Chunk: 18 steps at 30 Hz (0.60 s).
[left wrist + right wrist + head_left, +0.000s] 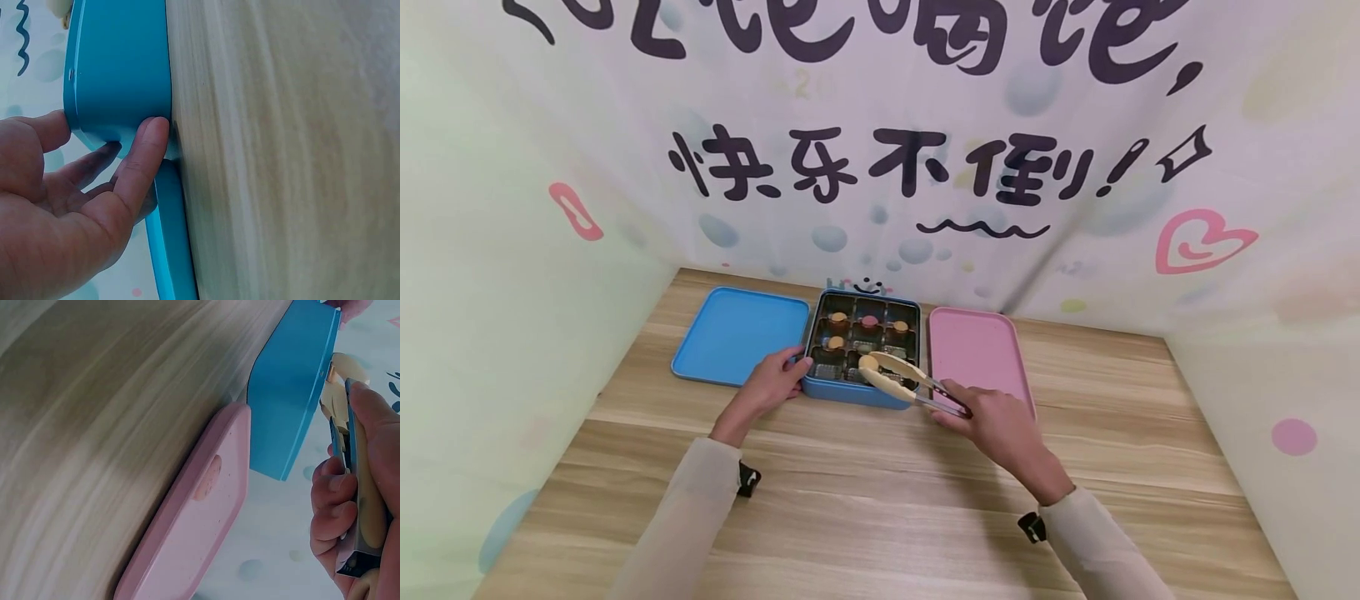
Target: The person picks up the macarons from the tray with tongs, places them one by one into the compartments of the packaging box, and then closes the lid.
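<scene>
A blue box (857, 393) holds a dark divided insert with several small round sweets, tan ones and a pink one (869, 322), that look like macarons. My right hand (1000, 425) grips food tongs (940, 398) with beige tips and metal arms. Between the tong tips, over a front compartment, is a round tan sweet (868, 363). In the right wrist view my fingers curl round the tongs' handle (369, 506). My left hand (773, 382) touches the box's front left corner. There the thumb rests at the rim and the fairly straight fingers (140, 159) touch the side.
A shallow blue tray or lid (741, 333) lies left of the box, a shallow pink one (977, 350) right of it. Behind the wooden table (865, 500) hangs a printed sheet (880, 233), with pale walls at both sides.
</scene>
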Each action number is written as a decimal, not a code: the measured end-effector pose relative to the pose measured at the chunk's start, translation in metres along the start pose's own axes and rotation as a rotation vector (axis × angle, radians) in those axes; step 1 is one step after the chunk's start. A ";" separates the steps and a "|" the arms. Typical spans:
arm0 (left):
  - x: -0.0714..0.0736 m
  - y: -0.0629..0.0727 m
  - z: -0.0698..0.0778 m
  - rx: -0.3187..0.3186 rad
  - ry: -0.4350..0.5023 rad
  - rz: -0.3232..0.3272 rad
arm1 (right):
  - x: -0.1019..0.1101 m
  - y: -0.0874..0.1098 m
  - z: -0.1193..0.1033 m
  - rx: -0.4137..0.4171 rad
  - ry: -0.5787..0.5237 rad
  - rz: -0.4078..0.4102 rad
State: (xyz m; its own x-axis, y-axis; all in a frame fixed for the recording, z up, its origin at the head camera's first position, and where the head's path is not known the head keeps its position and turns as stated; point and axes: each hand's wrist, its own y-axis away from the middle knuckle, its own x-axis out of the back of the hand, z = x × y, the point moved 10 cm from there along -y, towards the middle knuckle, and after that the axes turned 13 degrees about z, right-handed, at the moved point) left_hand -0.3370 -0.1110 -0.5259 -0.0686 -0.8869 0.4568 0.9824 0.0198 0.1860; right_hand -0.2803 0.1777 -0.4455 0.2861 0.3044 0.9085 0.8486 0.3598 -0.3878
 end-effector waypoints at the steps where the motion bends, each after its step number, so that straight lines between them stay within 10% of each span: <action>1: 0.000 0.000 0.001 -0.005 -0.002 -0.002 | -0.001 0.000 0.000 -0.003 0.002 -0.004; 18: 0.000 0.000 0.000 0.009 -0.008 0.010 | -0.003 -0.002 -0.005 0.006 -0.004 0.007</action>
State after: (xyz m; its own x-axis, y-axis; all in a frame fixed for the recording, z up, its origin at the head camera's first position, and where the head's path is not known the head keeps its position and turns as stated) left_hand -0.3368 -0.1113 -0.5255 -0.0602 -0.8830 0.4655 0.9814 0.0328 0.1891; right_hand -0.2810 0.1715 -0.4470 0.2902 0.3100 0.9054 0.8440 0.3631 -0.3948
